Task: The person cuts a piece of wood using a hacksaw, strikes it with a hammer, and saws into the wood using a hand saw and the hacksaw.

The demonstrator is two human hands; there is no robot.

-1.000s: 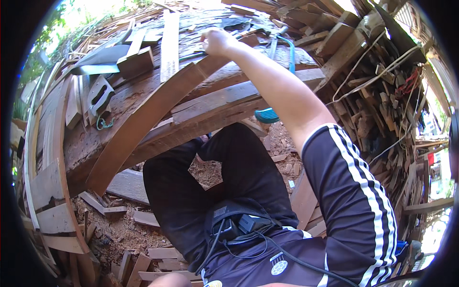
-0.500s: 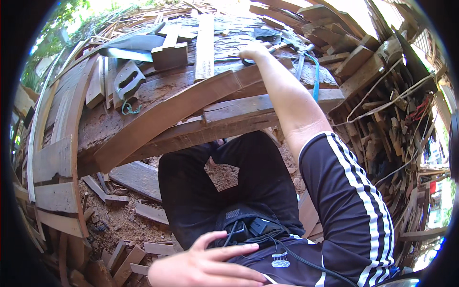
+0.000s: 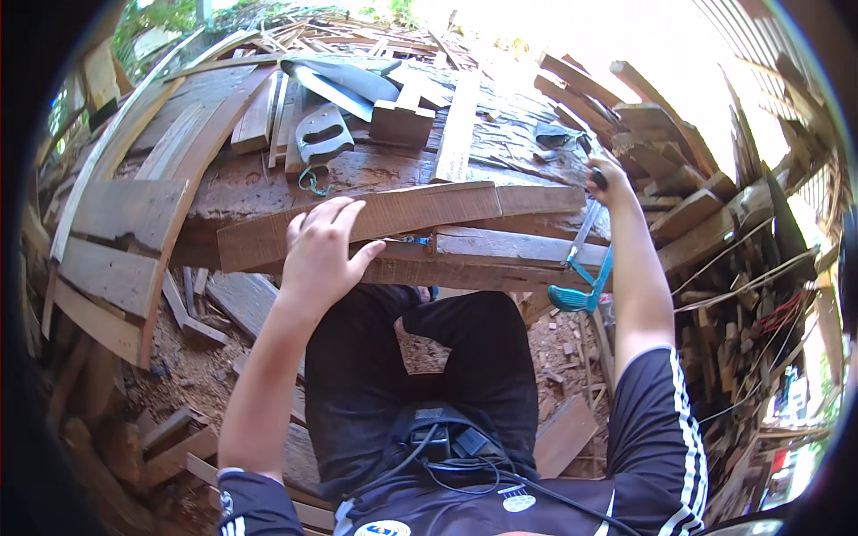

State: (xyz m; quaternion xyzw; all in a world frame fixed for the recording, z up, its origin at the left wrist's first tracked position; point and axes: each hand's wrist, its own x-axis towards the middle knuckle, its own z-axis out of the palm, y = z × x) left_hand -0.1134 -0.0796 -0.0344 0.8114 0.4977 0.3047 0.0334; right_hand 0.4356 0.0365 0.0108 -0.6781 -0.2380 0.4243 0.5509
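My left hand is open over the long brown plank along the workbench's near edge, fingers spread and apparently resting on it. At the right end of the bench, my right hand is closed around a tool with a dark, round-ended handle; its working end is hard to make out. Beside that hand is a dark object on the bench. Just below it, a hacksaw with a teal handle hangs over the bench edge.
A handsaw with a grey handle, a wooden block and a pale board lie on the weathered bench. Stacked scrap wood rises at right. Planks lean at left. Offcuts and sawdust cover the ground.
My left hand has risen from near my lap to the brown plank. My right hand has moved right along the bench, now holding the dark-handled tool. The view has also shifted.
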